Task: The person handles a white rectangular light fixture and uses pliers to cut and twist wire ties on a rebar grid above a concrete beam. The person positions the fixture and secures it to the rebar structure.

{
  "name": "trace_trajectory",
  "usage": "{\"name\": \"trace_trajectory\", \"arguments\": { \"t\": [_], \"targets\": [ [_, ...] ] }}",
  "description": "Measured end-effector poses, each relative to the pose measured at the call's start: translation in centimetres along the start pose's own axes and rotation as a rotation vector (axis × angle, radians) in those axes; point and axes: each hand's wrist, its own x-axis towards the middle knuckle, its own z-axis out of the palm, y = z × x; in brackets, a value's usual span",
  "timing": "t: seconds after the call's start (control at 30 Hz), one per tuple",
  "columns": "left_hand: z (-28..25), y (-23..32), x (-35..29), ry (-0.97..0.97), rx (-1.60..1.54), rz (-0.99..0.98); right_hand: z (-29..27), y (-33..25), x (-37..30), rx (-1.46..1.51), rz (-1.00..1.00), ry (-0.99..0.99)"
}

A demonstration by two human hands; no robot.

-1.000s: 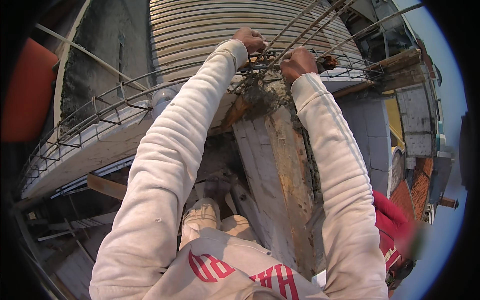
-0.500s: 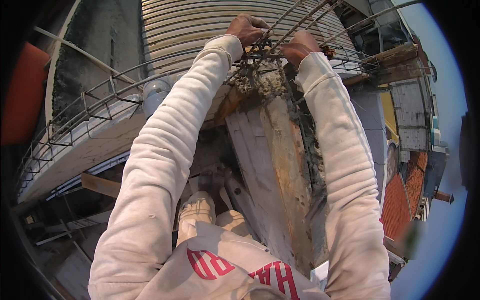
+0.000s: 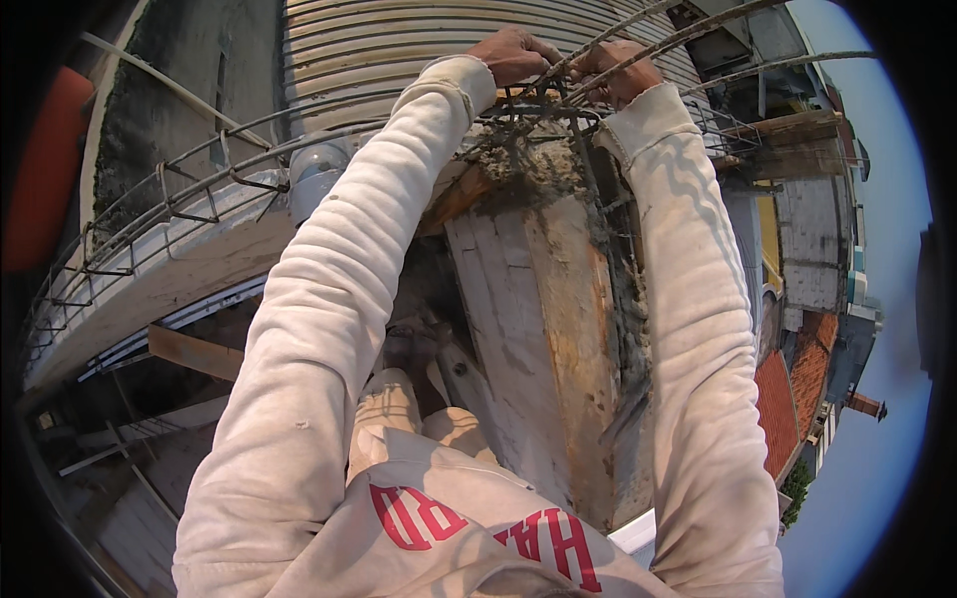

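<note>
Both my arms stretch forward to a joint of ribbed steel reinforcing bars (image 3: pixel 688 38) above a rough concrete column top (image 3: pixel 543 164). My left hand (image 3: pixel 513 55) is closed at the left side of the bars, its fingertips pinched against them. Just to its right, my right hand (image 3: pixel 620 73) is also closed, with bent fingers among the bars. Whatever the fingers grip is too small or hidden to name. Smaller bent bars and stirrups (image 3: pixel 538 95) cross below the hands on the column top.
A long rebar cage (image 3: pixel 169 189) curves along a white wall ledge at left, beside a round grey pipe (image 3: pixel 317 164). Corrugated roofing (image 3: pixel 389 60) lies beyond. Wooden boards (image 3: pixel 797 140) jut out at right. Under my arms, a wall (image 3: pixel 498 299) drops beside a timber-faced column (image 3: pixel 573 329).
My hands have come closer together at the bar joint, the left one shifting right. The whole view has turned slightly, and the bars now lean further right.
</note>
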Motion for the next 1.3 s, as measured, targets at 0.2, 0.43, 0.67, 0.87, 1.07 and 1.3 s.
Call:
{"name": "trace_trajectory", "arguments": {
  "t": [0.2,0.43,0.67,0.87,1.07,1.3],
  "targets": [
    [0.7,0.0,0.5,0.064,-0.094,-0.035,0.1,-0.1,0.6,-0.553,-0.058,0.227],
    [1.0,-1.2,2.0,-0.006,-0.180,-0.046,0.2,2.6,1.5,-0.563,-0.143,0.397],
    [0.8,-0.7,1.9,0.026,-0.158,-0.120,1.3,2.1,1.3,-0.652,-0.099,0.506],
    [0.7,-2.2,2.7,-0.043,-0.241,-0.114,1.0,0.8,-0.5,-0.752,-0.138,0.413],
    [1.1,-2.2,3.1,-0.053,-0.262,-0.094,1.9,2.1,-1.1,-0.605,-0.086,0.530],
    [0.6,-0.6,1.7,-0.072,-0.207,-0.183,2.1,2.7,-0.7,-0.579,-0.112,0.549]
  ]
}}
